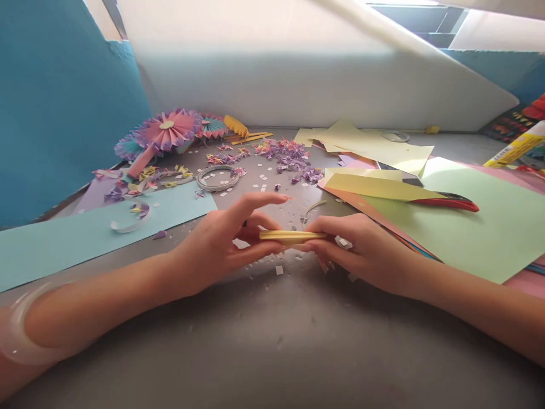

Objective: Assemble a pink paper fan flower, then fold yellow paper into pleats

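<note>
A narrow folded strip of yellow paper lies level between my two hands, just above the grey table. My left hand pinches its left end between thumb and fingers, with the index finger raised off it. At the other end, my right hand grips the strip between thumb and fingertips. Small white paper squares are scattered on the table around my hands. Behind the strip is a thin curled sliver of paper.
Left lies a blue paper sheet; behind it are a tape roll and pleated paper rosettes. Purple and pink paper scraps form a pile at the back. Red-handled scissors rest on green paper at right, near a glue tube.
</note>
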`<state>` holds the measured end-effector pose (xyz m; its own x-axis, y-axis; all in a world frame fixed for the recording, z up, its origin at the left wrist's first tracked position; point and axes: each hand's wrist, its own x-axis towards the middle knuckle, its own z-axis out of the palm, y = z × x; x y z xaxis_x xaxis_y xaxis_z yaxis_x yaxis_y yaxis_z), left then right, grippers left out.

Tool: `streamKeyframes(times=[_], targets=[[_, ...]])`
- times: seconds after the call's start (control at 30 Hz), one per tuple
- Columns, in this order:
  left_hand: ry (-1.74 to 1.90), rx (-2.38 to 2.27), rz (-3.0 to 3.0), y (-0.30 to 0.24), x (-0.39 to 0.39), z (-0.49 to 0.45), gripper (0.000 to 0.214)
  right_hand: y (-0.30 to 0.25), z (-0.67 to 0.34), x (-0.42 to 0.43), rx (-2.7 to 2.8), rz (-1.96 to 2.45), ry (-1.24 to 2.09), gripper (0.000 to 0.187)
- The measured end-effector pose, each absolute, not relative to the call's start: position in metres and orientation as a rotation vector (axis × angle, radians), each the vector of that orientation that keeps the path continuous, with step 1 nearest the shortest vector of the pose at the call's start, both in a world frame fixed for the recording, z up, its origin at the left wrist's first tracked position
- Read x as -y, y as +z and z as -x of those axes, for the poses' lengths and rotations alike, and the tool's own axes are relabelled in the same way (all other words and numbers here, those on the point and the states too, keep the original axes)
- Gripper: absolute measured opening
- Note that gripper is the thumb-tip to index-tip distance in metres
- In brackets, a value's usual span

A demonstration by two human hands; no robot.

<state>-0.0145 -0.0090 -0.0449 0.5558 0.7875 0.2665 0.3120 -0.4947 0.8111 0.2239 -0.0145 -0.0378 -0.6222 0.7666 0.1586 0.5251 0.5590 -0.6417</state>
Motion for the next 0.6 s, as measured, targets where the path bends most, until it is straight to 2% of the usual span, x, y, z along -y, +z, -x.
streamKeyframes(times=[0.1, 0.2, 0.5, 0.6], targets=[[0.806, -0.876, -2.106, -0.043, 0.006, 0.014, 0.033, -0.041, -0.226, 0.014, 2.402, 0.91, 0.508, 0.018], [0.756, -0.989, -2.006, -0.039, 0.005, 0.012, 0.012, -0.043, -0.227, 0.015, 2.377, 0.867, 0.445, 0.018], [0.768, -0.978, -2.003, -0.031, 0.009, 0.01, 0.017, -0.032, -0.223, 0.019, 2.411, 0.964, 0.671, 0.026], [0.854, -1.044, -2.049, -0.029, -0.002, 0.019, 0.018, -0.006, -0.236, 0.01, 2.411, 1.032, 0.579, 0.031]])
